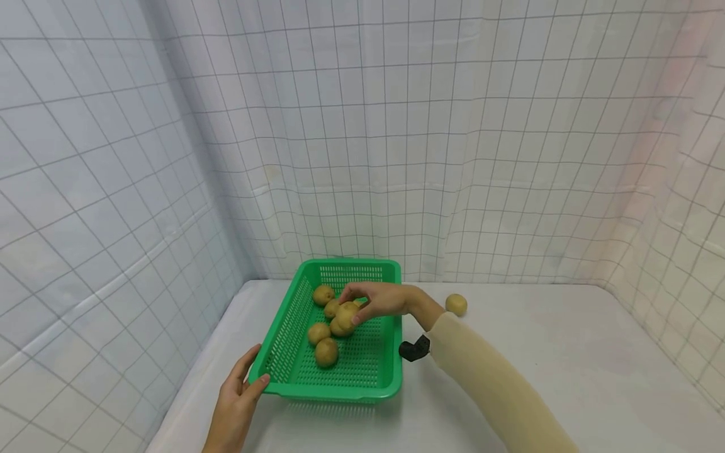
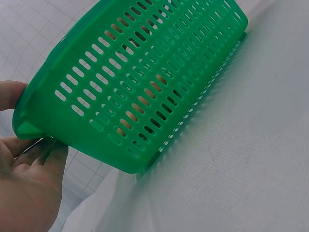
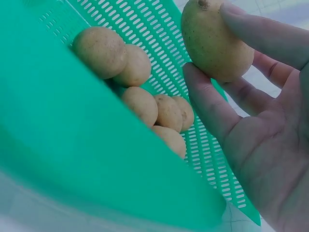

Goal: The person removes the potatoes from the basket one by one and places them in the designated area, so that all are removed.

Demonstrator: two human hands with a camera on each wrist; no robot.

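Note:
My right hand [image 1: 381, 299] holds a potato [image 1: 347, 316] between thumb and fingers, over the inside of a green plastic basket [image 1: 396, 371]. In the right wrist view the held potato [image 3: 216, 43] hangs above the basket floor, pinched by the fingertips. Several more potatoes [image 3: 100, 50] lie together in the basket, mostly toward its left and middle. My left hand [image 1: 236, 396] grips the basket's near left corner, thumb on top of the rim. The left wrist view shows the fingers [image 2: 53, 162] curled under that rim, against the slotted basket wall [image 2: 120, 77].
One loose potato [image 1: 455, 304] sits on the white tabletop [image 1: 544, 352], to the right of the basket beyond the right forearm. A black wrist camera [image 1: 415, 348] is beside the basket's right side. White grid-patterned curtains [image 1: 396, 157] enclose the table at the back and sides.

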